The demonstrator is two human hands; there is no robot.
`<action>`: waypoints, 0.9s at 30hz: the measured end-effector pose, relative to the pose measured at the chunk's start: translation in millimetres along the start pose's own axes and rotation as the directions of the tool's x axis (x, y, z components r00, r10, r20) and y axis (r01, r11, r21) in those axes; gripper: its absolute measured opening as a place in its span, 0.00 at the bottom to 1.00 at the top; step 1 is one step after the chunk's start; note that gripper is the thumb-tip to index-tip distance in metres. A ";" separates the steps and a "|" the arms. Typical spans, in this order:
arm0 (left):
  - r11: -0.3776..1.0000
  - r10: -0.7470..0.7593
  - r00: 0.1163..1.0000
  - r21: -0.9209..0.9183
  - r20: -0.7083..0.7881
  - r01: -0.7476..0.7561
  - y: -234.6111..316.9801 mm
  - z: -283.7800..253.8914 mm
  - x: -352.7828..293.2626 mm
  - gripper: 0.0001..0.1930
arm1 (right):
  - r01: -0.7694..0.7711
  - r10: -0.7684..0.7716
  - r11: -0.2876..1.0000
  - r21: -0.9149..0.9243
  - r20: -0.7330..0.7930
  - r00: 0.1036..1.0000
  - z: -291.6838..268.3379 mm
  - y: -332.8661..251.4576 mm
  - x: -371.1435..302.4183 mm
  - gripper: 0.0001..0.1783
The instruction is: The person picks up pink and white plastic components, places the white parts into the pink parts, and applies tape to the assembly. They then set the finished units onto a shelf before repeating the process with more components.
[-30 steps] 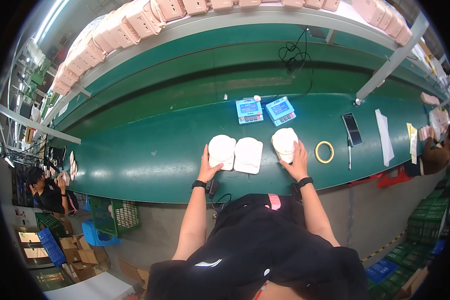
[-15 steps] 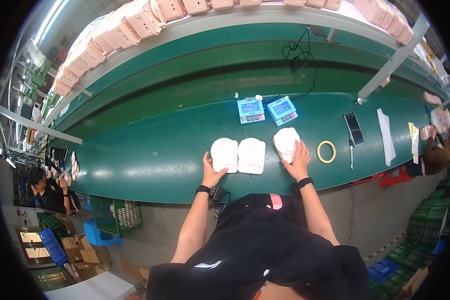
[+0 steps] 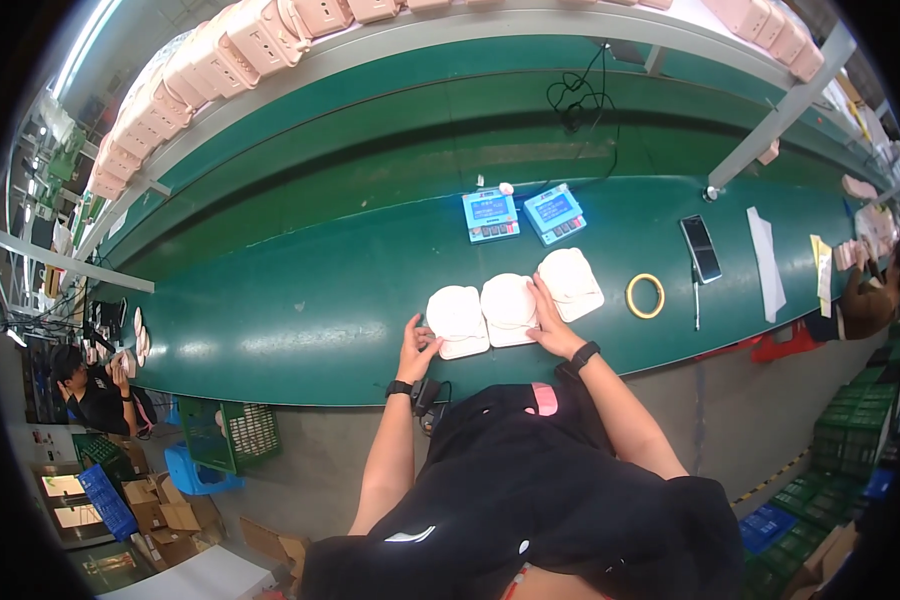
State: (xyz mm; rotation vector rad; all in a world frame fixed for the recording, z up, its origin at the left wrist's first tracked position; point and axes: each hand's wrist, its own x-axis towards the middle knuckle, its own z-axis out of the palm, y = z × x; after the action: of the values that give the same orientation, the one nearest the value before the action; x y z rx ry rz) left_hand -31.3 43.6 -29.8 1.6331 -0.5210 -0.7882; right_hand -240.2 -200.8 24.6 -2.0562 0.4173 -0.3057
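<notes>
Now resting right hand (image 3: 558, 328), fingers loosely spread, against middle white unit (image 3: 510, 303), having released right white unit (image 3: 570, 280) just beside it; cupping left hand (image 3: 416, 350), unclenched, at left white unit (image 3: 457, 317) adjoining it; apparently bringing three closer together.

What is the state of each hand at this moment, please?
Left hand: open, at the left edge of the left white piece.
Right hand: open, at the right side of the middle white piece.

The green surface (image 3: 290, 290) carries 2 blue devices (image 3: 491, 215) with lit screens, 1 yellow ring (image 3: 630, 299) and 1 dark phone (image 3: 701, 249); pink boxes (image 3: 260, 40) line the shelf (image 3: 390, 41) above.
</notes>
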 end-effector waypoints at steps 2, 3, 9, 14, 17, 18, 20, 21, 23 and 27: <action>1.000 -0.003 1.000 -0.024 0.010 0.003 -0.2 -1.6 1.1 0.41 | 0.005 -0.006 1.000 0.018 0.038 0.999 -3.7 -0.1 -1.0 0.48; 0.999 -0.003 1.000 -0.047 0.017 0.004 0.6 -2.1 1.9 0.41 | -0.005 0.005 1.000 0.002 0.056 0.998 -4.7 -2.6 -0.4 0.48; 0.999 -0.002 1.000 -0.049 0.030 0.004 4.2 -0.8 0.5 0.40 | -0.085 0.085 0.996 -0.005 0.117 0.989 -2.9 -0.1 -1.5 0.48; 0.998 -0.006 0.999 -0.067 0.043 0.009 3.3 -2.1 1.0 0.40 | -0.011 0.007 0.998 0.066 0.068 0.998 -1.4 8.8 -4.9 0.47; 0.998 0.001 0.999 -0.061 0.040 0.002 1.9 -2.9 1.3 0.41 | -0.046 0.042 0.998 0.049 0.072 0.996 1.4 9.4 -3.9 0.47; 0.998 0.006 0.999 -0.058 0.035 -0.004 1.6 -3.0 1.0 0.41 | -0.045 0.042 0.998 0.048 0.072 0.996 1.6 9.3 -4.0 0.47; 0.999 0.018 1.000 -0.051 0.023 -0.017 1.3 -2.8 0.2 0.41 | -0.037 0.035 0.999 0.025 0.066 0.997 1.9 9.1 -4.3 0.46; 0.998 0.019 1.000 -0.052 0.022 -0.018 0.9 -1.8 0.0 0.41 | -0.033 0.032 0.999 0.014 0.062 0.998 1.9 9.0 -4.7 0.46; 0.998 0.010 1.000 -0.060 0.019 -0.008 1.8 -0.3 -0.4 0.42 | -0.027 0.029 0.999 -0.023 0.049 0.998 2.5 7.9 -5.3 0.46; 0.999 0.002 1.000 -0.050 0.013 -0.002 2.8 -0.8 0.0 0.42 | -0.041 0.043 0.995 -0.092 0.019 0.999 3.3 3.9 -4.0 0.45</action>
State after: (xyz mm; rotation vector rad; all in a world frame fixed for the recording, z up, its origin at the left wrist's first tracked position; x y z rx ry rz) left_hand -30.5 43.5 -27.0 1.5825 -0.5086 -0.8050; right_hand -243.3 -198.4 19.4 -2.1355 0.4684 -0.2430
